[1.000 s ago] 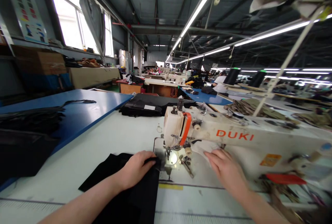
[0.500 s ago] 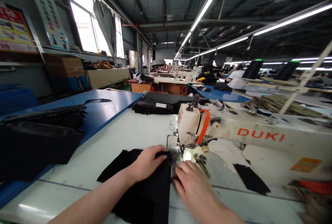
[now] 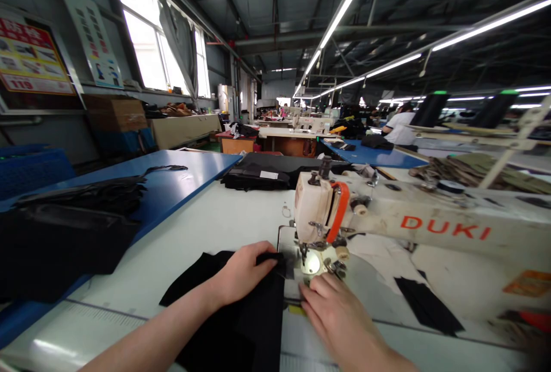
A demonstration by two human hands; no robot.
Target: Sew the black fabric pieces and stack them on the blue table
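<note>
My left hand [image 3: 246, 273] is closed on the upper edge of a black fabric piece [image 3: 258, 326], thumb on top, just left of the needle area. The fabric lies on the white sewing table and drapes toward me. My right hand [image 3: 338, 314] rests on the machine bed, apart from the fabric's right edge. Its fingers are curled together beside the metal needle plate [image 3: 290, 289], and what the fingertips hold, if anything, is hidden. Right over the plate stands the head of a white sewing machine [image 3: 316, 211] with an orange lever guard; a lamp lights the spot under its needle.
A stack of black fabric pieces [image 3: 253, 178] with a white label lies behind the machine. More black pieces [image 3: 64, 234] cover the blue table [image 3: 185, 188] at left. A black scrap [image 3: 428, 306] lies under the machine arm. Farther back, a person in white [image 3: 400, 125] sits.
My right hand has moved right, away from the black fabric's edge, uncovering a bit of yellow on the bed. My left hand stays on the fabric. The view has shifted slightly.
</note>
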